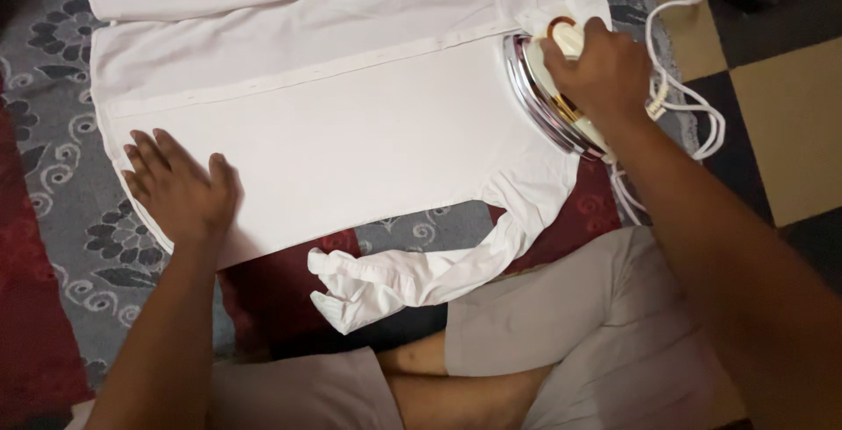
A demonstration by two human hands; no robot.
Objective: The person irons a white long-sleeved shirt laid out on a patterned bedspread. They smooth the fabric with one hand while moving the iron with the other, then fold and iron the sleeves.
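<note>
Head view: white shirt lies smooth, left hand spread flat, right hand gripping iron.

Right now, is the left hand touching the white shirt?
Touching. The head view shows the left hand lying flat, palm down, on the hem end of the white shirt, with no gap under the fingers.

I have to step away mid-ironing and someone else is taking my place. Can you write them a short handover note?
Right hand: grip closed on the iron handle, iron at the shirt's collar end.
Left hand: flat, open on the white shirt hem, pinning it.
Shirt lies spread on the patterned cloth; one sleeve is bunched near the knees.
Done: front panel looks smooth.
Left: the crumpled sleeve, apparently.
</note>
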